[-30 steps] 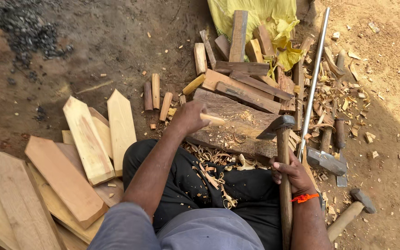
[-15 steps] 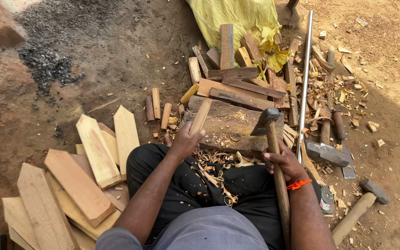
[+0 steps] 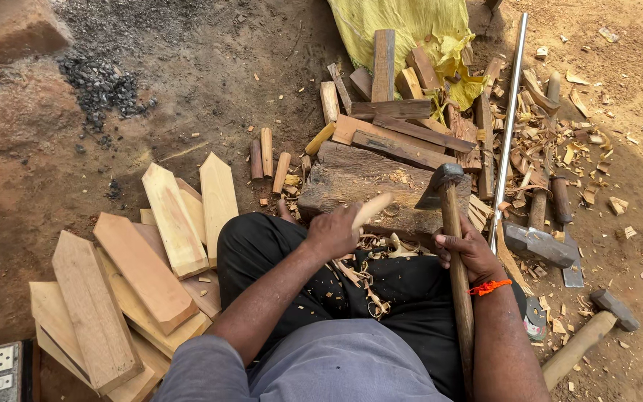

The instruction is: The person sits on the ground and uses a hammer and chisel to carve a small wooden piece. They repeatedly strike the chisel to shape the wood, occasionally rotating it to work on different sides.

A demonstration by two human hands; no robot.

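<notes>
Sitting on the bare ground with a heavy wooden block in front of our knees, we hold a small pale wooden peg in our left hand and an adze-like tool in our right hand. The left grip is clamped around the peg's lower end, so that its free end points up and away from us, slanting to the right over the near edge of the block. The right grip is closed around the tool's wooden handle, partway up; the dark metal head sits above the block's right side.

The peg lies to the left of the tool head, near it but apart, and its long axis leans toward that head. The tool's handle runs almost straight back toward our body, so the two long axes meet at a shallow angle over the block. The left hand is the nearer one to the peg.

Curled shavings lie in our lap. Pointed planks are stacked at our left, and a metal rod and a hammer lie at our right.
</notes>
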